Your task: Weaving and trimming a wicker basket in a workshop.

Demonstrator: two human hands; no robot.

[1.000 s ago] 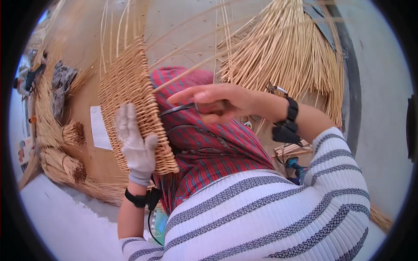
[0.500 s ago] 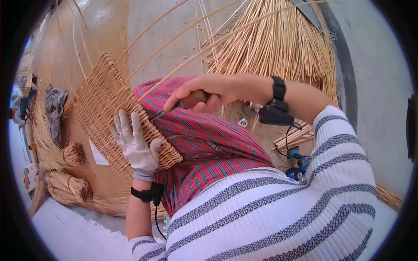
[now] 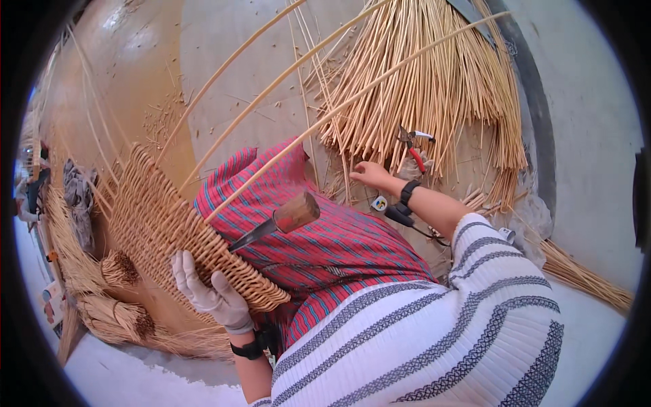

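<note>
Nearest: striped white sleeves (image 3: 498, 268) on the person; a red striped cloth (image 3: 339, 247) covers the lap. Woven panel (image 3: 173, 220) leans at a slant at the cloth's left side.

Left hand (image 3: 215, 298): white glove, black wristband (image 3: 249, 348) below it. It rests on the lower part of the panel, fingers extended along the weave, thumb set apart from them. Hands are well apart from each other.

Tool (image 3: 296, 212): wooden handle, tapering metal blade, lying at a slant above the cloth. Blade tip meets the right edge of the panel; depth of entry not discernible. Neither hand touches the tool. Three long rods (image 3: 363, 90) rise from the same edge and arc up to the right.

Right hand (image 3: 373, 176): bare, beyond the cloth, near the butt ends of a large rod bundle (image 3: 427, 81). Fingers bent; cannot tell whether they grip anything. Pruning shears (image 3: 409, 141), one handle red and one white, lie just beside it against the bundle.

Farther left: two smaller tied bundles (image 3: 121, 268) on the floor, then a crumpled grey cloth (image 3: 79, 207).
</note>
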